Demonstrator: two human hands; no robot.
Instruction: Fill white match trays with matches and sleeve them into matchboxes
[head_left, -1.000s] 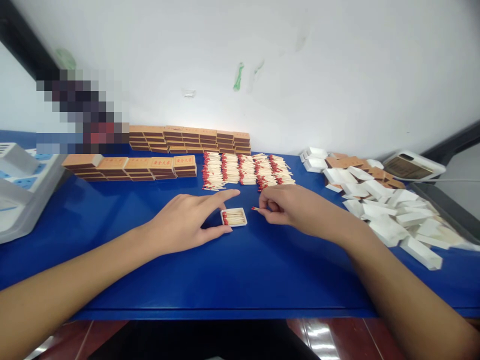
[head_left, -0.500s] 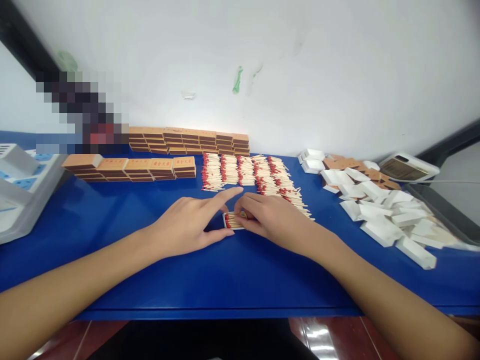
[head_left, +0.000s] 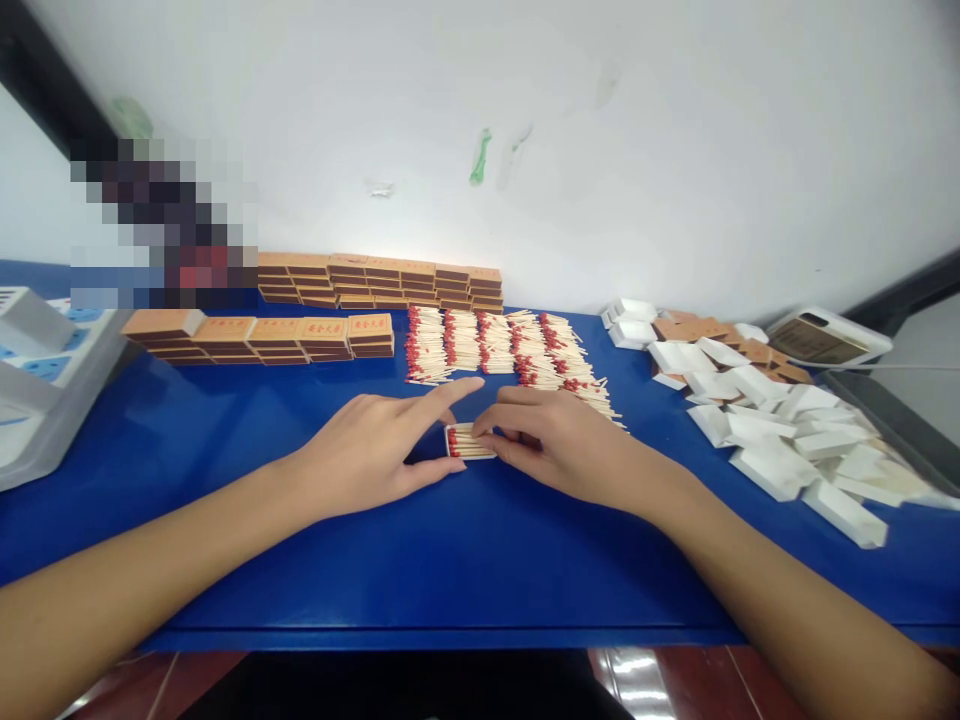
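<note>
A small white matchbox tray (head_left: 465, 442) with red-tipped matches in it lies on the blue table (head_left: 420, 560). My left hand (head_left: 375, 450) rests beside it, forefinger stretched along the tray's far side and thumb against its near left corner. My right hand (head_left: 551, 440) covers the tray's right half, fingertips pressed down on the matches inside. Behind the hands lie rows of loose red-tipped matches (head_left: 487, 345).
Stacks of tan matchboxes (head_left: 262, 335) stand at the back left, a second row (head_left: 382, 280) against the wall. A heap of white trays and tan sleeves (head_left: 757, 410) lies right. A white power strip (head_left: 37, 370) sits far left, a scale (head_left: 825, 340) far right.
My right hand, pinching a match to the right of the tray a second ago, has moved left onto the tray and now presses on its matches. My left hand has stayed put.
</note>
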